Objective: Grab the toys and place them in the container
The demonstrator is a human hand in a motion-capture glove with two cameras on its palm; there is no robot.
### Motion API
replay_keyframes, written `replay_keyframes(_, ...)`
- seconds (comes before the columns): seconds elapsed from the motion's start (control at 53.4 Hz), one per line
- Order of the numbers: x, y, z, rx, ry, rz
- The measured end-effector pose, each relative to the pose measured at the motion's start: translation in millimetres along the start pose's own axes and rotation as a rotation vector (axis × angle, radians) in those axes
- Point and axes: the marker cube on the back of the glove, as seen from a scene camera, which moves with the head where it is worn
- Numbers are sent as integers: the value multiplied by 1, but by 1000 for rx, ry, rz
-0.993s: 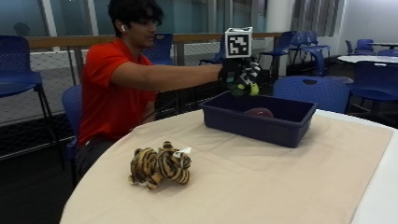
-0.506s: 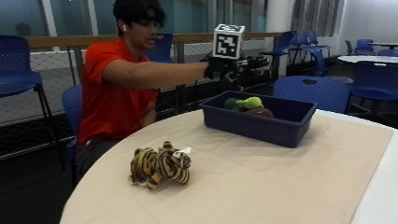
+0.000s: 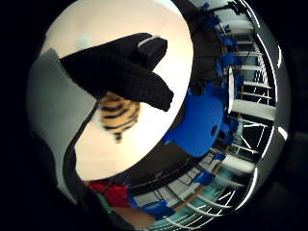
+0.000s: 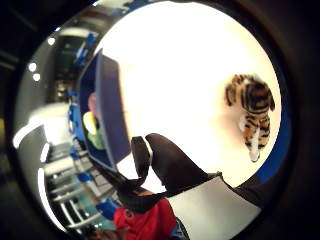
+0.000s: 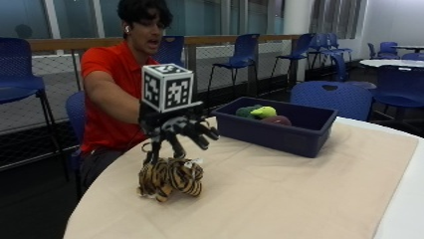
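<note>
A striped tiger plush [image 5: 169, 179] lies on the beige tablecloth near the person. My gloved right hand [image 5: 182, 129] hovers just above it with the fingers spread and pointing down, holding nothing. The dark blue container [image 5: 278, 133] stands farther back on the table, holding a green toy [image 5: 262, 112] and a reddish toy [image 5: 278, 120]. In the thumb side palm view the tiger [image 4: 252, 110] lies on the cloth apart from the container [image 4: 107, 115], and the green toy [image 4: 92, 131] shows inside it. In the little finger side palm view gloved fingers [image 3: 120, 72] partly cover the tiger [image 3: 118, 115].
The round table [image 5: 318, 199] has wide bare cloth to the right of the tiger and in front of the container. Its edge curves close by the tiger. A blue chair [image 5: 331, 97] stands behind the container.
The hand let go of the green toy over the container, then moved back toward the person and down to above the tiger. The outside camera has also shifted.
</note>
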Motion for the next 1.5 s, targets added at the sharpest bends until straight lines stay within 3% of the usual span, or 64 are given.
replay_keyframes(0.244, 49, -3, 59, -82, -10, 52)
replay_keyframes(0.412, 50, -12, 84, -162, -29, -14)
replay_keyframes(0.918, 31, -9, 86, 38, 130, 16)
replay_keyframes(1.161, 3, -7, 54, 60, 107, 25)
replay_keyframes(1.499, -100, -8, -45, 183, 145, -108)
